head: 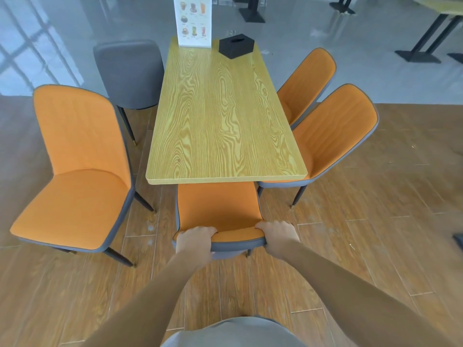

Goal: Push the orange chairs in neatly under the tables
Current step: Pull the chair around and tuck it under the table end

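Observation:
An orange chair (218,209) stands at the near short end of the wooden table (220,116), its seat hidden under the tabletop. My left hand (195,240) and my right hand (278,235) both grip the top edge of its backrest. A second orange chair (75,171) stands at the left, pulled out and away from the table, its whole seat showing. Two more orange chairs (335,131) (307,83) sit along the right side, seats partly under the tabletop.
A grey chair (130,73) stands at the table's far left side. A menu stand (193,21) and a black tissue box (236,45) rest on the far end of the table. Black table bases (418,55) stand on the grey floor behind.

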